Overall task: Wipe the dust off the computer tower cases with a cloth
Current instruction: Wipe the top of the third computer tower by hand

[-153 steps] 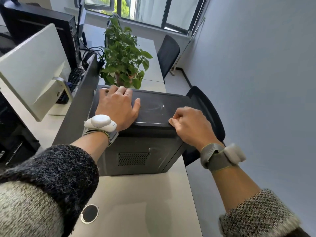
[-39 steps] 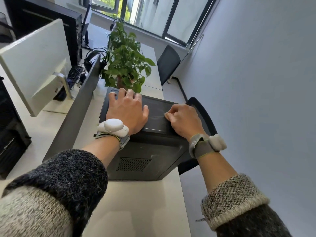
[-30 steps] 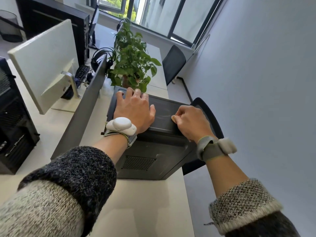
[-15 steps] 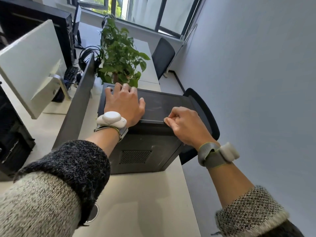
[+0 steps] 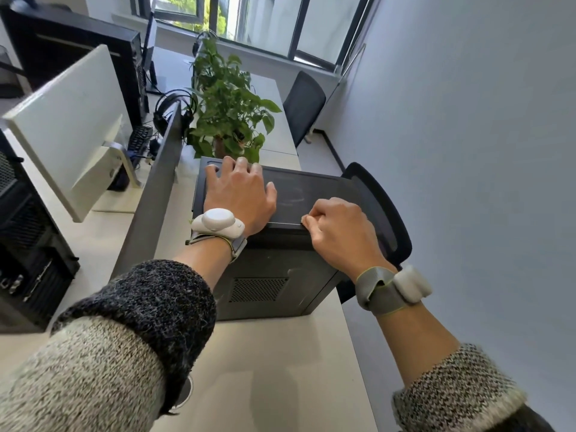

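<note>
Desk (image 5: pixel 265 369), one: pale, lower centre.
Computer tower cases, two: one (image 5: pixel 280 266) at centre, dusty streaks on its top; one black case (image 5: pixel 28 244) at the left edge.
White monitor (image 5: pixel 71 120), one, upper left.
Chairs, two: (image 5: pixel 383 213) right of the centre case, (image 5: pixel 304 104) by the window.
Plant (image 5: pixel 227 107), one, behind the centre case.
Left hand (image 5: pixel 240 191): flat, fingers spread on the case top.
Right hand (image 5: pixel 339 232): curled at the top's near edge, pinching a mostly hidden tan cloth (image 5: pixel 304 220).
Change: a second ago the right hand lay farther in on the top; left hand unmoved.
</note>
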Available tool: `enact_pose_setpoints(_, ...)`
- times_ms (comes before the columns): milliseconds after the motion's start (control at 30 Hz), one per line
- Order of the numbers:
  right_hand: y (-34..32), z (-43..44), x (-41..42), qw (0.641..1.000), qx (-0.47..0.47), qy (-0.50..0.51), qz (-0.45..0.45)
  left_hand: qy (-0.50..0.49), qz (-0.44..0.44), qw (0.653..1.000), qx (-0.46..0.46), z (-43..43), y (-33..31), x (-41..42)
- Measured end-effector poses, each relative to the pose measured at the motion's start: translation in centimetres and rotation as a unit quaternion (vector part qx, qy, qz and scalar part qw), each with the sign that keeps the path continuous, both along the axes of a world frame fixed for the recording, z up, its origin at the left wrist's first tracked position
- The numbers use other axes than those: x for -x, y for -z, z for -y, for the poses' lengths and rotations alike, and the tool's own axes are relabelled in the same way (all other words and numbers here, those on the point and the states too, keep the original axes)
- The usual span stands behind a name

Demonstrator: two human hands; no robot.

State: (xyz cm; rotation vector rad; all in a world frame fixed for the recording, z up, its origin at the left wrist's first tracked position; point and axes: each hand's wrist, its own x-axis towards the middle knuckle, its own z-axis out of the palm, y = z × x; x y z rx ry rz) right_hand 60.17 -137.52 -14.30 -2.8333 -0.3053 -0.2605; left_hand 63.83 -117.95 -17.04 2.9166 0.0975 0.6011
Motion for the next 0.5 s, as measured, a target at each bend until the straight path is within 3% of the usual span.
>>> enact_pose_setpoints(133, -1.3, 0.9, -1.6, 0.999, 0.008, 0.011, -0.049, 0.003, 0.003, 1.000, 0.002, 0.0, 0.0, -0.1)
enact_pose_setpoints(500, -1.6, -2.5, -12.1, 0.995, 0.017, 0.086, -0.049, -0.003, 0.005, 1.000, 0.000, -0.1, 0.3, -0.2)
